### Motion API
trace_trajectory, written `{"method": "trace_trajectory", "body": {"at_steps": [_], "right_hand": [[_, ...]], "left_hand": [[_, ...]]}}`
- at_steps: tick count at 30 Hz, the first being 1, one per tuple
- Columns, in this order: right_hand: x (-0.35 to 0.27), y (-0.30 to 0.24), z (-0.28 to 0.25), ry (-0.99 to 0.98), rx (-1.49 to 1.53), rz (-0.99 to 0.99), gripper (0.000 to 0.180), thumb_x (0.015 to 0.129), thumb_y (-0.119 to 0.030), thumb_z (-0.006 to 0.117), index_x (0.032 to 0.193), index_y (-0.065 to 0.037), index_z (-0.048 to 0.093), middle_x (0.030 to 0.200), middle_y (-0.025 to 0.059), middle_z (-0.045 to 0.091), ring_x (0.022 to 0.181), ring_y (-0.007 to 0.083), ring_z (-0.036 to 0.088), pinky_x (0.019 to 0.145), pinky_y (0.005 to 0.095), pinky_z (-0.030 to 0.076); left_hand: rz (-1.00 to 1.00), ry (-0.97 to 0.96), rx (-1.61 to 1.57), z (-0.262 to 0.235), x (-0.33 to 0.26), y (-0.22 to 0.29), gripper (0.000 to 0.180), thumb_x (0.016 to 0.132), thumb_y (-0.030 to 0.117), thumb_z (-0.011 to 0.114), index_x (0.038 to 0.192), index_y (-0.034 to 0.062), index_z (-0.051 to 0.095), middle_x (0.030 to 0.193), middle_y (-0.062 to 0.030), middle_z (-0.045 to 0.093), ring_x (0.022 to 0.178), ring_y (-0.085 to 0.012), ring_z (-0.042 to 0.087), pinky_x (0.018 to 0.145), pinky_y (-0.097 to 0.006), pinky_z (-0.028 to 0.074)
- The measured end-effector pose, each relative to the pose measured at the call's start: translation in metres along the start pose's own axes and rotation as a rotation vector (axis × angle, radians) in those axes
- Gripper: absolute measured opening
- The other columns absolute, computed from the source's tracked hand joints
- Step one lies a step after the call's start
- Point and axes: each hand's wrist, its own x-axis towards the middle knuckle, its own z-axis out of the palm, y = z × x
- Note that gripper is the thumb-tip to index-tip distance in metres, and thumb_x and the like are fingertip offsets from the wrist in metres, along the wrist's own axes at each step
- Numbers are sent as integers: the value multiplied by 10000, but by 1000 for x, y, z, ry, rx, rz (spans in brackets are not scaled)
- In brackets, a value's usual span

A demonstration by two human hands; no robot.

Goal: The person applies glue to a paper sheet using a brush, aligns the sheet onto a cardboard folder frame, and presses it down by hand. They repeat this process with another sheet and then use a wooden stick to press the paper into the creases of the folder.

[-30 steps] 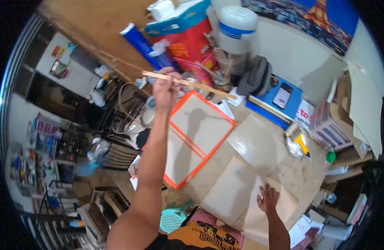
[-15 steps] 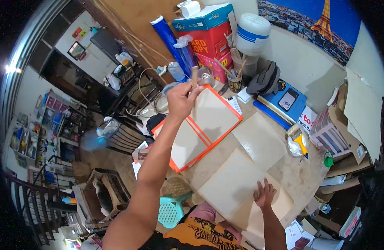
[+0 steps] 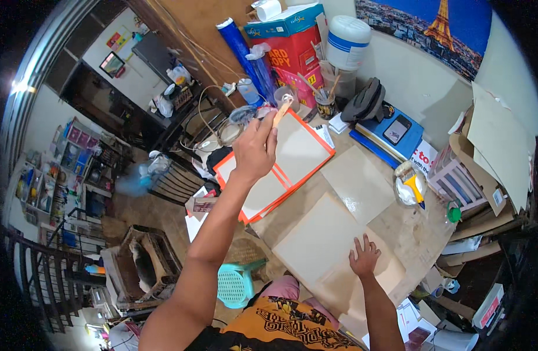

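Left hand: we see our left hand (image 3: 254, 153) raised over the far-left part of the table (image 3: 412, 237), fingers clenched around a thin wooden stick (image 3: 280, 112).
Stick: it points up and away from us, its tip above the orange-bordered boards (image 3: 295, 158); the lower end is hidden in our fist, and we cannot make out whether it carries bristles.
Right hand: our right hand (image 3: 364, 258) lies flat and released, fingers spread, gripping nothing, pressing on the near pale sheet (image 3: 318, 240).
Pale sheets: a second glossy pale sheet (image 3: 359, 184) lies just beyond the first, beside the orange-bordered boards.
Back of table: a jar of brushes (image 3: 325, 105), a red and blue carton (image 3: 289, 44) and a white tub (image 3: 346, 42) stand by the wall.
Right side: a yellow-handled tool (image 3: 414, 182) rests in a clear bowl.
Floor: a teal stool (image 3: 237, 284) stands near our knees.
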Motion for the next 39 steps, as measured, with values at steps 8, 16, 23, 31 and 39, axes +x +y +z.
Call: {"method": "trace_trajectory", "body": {"at_steps": [8,16,23,31,39], "right_hand": [[3,2,5,-32,-77,4,513,790,-363,584,1278,-214,543,1412,89,401,1102,302,437,834,508,336],[4,3,0,-191,-72,111,510,783,-391,595,1272,-256,539,1434,53,393,1119,310,467,854,549,351],[9,-1,-1,-147,-91,114,482,725,-343,627,1199,-263,594,1391,53,449,1070,294,450,846,492,332],[4,2,6,-199,-58,152,486,755,-408,620,1224,-297,566,1389,74,444,1081,324,474,870,542,340],[6,2,9,-74,-158,83,474,722,-387,612,1185,-293,589,1357,44,443,1052,286,444,844,486,321]], "left_hand": [[-254,139,-467,57,28,-58,70,806,58,667,835,-2,646,681,-63,594,600,-107,540,561,-264,432],[-150,238,-418,190,153,-96,138,854,160,635,851,22,624,649,-91,609,571,-171,578,570,-325,459],[-253,-42,-584,331,171,-125,173,822,147,660,892,1,601,761,-170,632,694,-309,640,642,-410,486],[-41,-138,-318,392,142,-102,268,768,196,712,896,-14,605,928,-269,612,914,-419,611,792,-484,497],[-174,-483,-147,418,148,-90,186,749,138,637,786,-42,667,828,-292,638,801,-446,640,744,-498,519]]}}
